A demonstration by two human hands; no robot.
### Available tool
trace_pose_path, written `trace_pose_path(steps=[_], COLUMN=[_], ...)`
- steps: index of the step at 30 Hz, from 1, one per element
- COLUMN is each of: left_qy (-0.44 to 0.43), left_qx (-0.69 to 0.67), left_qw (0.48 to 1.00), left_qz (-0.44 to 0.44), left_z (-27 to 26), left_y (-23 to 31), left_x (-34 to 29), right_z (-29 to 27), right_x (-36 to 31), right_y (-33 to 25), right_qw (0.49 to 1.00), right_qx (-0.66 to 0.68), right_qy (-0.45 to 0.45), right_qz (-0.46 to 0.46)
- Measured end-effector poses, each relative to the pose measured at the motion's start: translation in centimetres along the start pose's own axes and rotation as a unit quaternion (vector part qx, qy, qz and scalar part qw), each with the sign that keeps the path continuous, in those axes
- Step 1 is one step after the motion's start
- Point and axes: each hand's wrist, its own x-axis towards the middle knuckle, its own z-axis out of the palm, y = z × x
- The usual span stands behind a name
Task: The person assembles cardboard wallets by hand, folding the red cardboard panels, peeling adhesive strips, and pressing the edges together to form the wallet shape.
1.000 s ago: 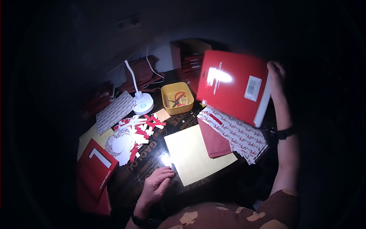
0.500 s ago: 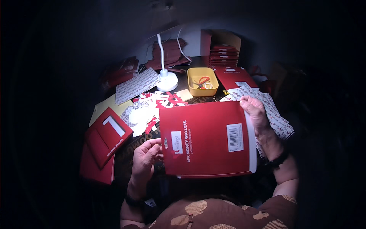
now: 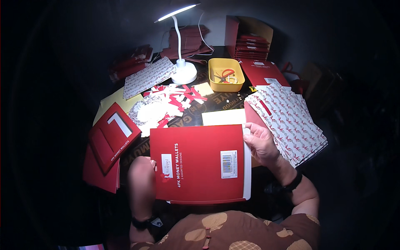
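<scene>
A flat red cardboard wallet pack (image 3: 200, 162), with a white label and a barcode sticker on its face, is held in front of my body, tilted toward me. My right hand (image 3: 262, 143) pinches its right side, where a white flap shows along the edge. At the left side of the pack my left hand (image 3: 142, 183) is smeared by motion; its fingertips meet or nearly meet the edge, and I cannot tell its grip. Behind the pack's top edge a pale sheet (image 3: 223, 118) lies on the table.
Patterned white sheets (image 3: 291, 125) lie fanned at right. A yellow tray (image 3: 226, 86) holds scissors (image 3: 226, 75). A lit lamp (image 3: 183, 73) stands behind paper scraps (image 3: 175, 100). Left is a red cut-out folder (image 3: 111, 135); at the back, a box of red packs (image 3: 251, 46).
The pack has moved left and a little toward me, with my right hand on it. My left hand has shifted left and down and now blurs. The view has tilted up, showing the lamp head.
</scene>
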Motion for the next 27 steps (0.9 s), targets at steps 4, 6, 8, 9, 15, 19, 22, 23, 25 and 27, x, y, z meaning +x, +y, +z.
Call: trace_pose_path(steps=[4,6,8,9,15,19,22,23,25,27], left_qy=[0.005,0.004,-0.001,0.0,-0.006,-0.032,-0.082,-0.103,-0.11,-0.127], left_qx=[0.046,0.06,0.106,0.107,0.121,0.151,0.14,0.125,0.156,0.18], left_qw=[0.999,0.998,0.994,0.994,0.992,0.988,0.987,0.987,0.98,0.974], left_qz=[0.005,0.012,0.008,0.007,-0.033,-0.017,-0.015,-0.017,-0.045,-0.051], left_z=[0.8,1.2,1.7,1.8,2.1,3.6,3.2,3.0,3.1,3.3], left_y=[0.9,1.1,1.6,1.7,1.7,2.4,2.3,2.1,2.2,1.9], left_x=[-0.5,-0.6,-0.8,-1.0,-1.6,-2.6,-3.2,-3.4,-4.1,-4.4], right_z=[-0.2,0.0,0.0,0.0,-0.5,-0.8,-0.7,-0.5,-0.4,-0.4], right_x=[-0.5,-0.9,-1.2,-1.3,-2.4,-4.0,-5.5,-5.9,-6.8,-7.9], right_y=[0.7,0.7,0.7,0.8,1.8,3.0,2.7,2.5,1.2,1.2], right_qw=[0.993,0.991,0.99,0.991,0.987,0.928,0.863,0.813,0.762,0.787], right_qx=[-0.117,-0.125,-0.133,-0.126,-0.137,-0.297,-0.419,-0.493,-0.553,-0.538], right_qy=[0.028,0.031,0.033,0.033,0.07,0.177,0.215,0.222,0.219,0.24], right_qz=[-0.021,-0.027,-0.034,-0.032,-0.035,-0.141,-0.185,-0.217,-0.256,-0.184])
